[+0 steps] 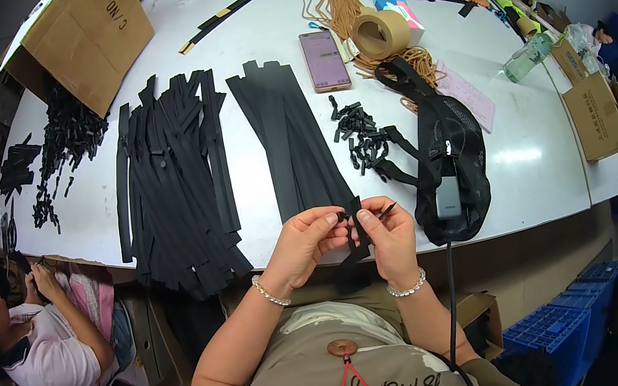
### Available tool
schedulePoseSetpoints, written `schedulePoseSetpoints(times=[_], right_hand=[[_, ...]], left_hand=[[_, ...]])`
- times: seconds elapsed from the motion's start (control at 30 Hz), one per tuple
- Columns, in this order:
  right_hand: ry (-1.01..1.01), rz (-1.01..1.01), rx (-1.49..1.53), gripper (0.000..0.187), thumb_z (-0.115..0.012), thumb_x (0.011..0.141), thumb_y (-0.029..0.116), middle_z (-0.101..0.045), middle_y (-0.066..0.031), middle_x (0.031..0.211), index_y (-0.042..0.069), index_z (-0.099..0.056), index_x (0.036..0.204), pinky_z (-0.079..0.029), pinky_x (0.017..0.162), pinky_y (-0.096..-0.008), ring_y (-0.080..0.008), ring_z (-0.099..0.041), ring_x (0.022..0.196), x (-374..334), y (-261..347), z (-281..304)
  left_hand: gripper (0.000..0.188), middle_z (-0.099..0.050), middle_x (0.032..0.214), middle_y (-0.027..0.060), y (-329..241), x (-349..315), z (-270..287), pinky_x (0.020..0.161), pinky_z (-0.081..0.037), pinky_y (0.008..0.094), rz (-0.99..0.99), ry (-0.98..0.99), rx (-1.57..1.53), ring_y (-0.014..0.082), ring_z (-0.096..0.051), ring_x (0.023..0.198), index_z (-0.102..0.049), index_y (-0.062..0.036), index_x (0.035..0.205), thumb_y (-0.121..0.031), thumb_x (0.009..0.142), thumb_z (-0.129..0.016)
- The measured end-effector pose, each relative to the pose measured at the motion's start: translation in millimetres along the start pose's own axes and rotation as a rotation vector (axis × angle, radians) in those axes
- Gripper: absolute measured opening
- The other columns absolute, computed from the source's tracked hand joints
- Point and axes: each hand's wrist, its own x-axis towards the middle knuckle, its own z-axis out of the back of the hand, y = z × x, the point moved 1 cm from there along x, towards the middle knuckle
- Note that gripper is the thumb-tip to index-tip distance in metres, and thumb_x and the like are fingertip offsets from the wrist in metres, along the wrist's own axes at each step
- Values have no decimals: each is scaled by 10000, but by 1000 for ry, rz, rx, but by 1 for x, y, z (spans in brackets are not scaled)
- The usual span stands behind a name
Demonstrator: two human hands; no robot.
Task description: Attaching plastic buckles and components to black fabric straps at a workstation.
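Just over the table's front edge, my two hands are close together. My left hand (306, 244) pinches a small black plastic piece (343, 217) whose exact kind is too small to tell. Between thumb and fingers, my right hand (390, 240) grips a flat black strap (354, 207); a thin dark end pokes out past these fingers. Directly beyond lies a bundle of flat black straps (284, 132). A small heap of black plastic pieces (361, 135) sits to the right of the bundle.
A larger pile of black straps (178, 166) overhangs the front edge at left. Black parts spill from a cardboard box (84, 46). To the right are a black mesh bag (463, 134) with a cabled grey device, a phone (325, 61) and a tape roll (381, 34). A co-worker (56, 342) sits at left.
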Motion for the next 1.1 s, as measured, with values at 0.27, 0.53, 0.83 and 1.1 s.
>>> schedulePoseSetpoints(times=[0.27, 0.53, 0.83, 1.1], right_hand=[[10, 27, -157, 98, -586, 838, -5, -596, -26, 764, -14, -581, 935, -455, 548, -197, -65, -545, 632, -2, -2, -3], [-41, 77, -95, 94, -580, 843, -13, -576, 4, 797, -19, -581, 936, -420, 597, -159, -31, -510, 686, -2, -6, -5], [-29, 57, -136, 88, -587, 835, -7, -593, -14, 796, -2, -581, 923, -444, 559, -185, -45, -520, 654, -9, -13, -3], [22, -7, -196, 73, -581, 840, -12, -575, 6, 785, -13, -591, 912, -398, 583, -162, -27, -490, 672, -11, -10, -6]], left_hand=[[135, -636, 860, 79, 3, -3, 2, 701, -556, 245, 0, 0, 61, 145, -640, 765, -593, 2, 970, -72, 858, -589], [205, -624, 919, 90, 5, -2, 3, 728, -547, 231, -14, 39, 87, 137, -629, 779, -563, 10, 1049, -87, 869, -576], [333, -610, 960, 72, 7, -4, 9, 785, -530, 231, 32, 4, -172, 110, -607, 842, -491, -18, 1204, -154, 904, -538], [323, -617, 973, 54, 6, -8, 2, 754, -511, 217, -28, -20, -139, 95, -586, 818, -510, -44, 1204, -174, 910, -534]])
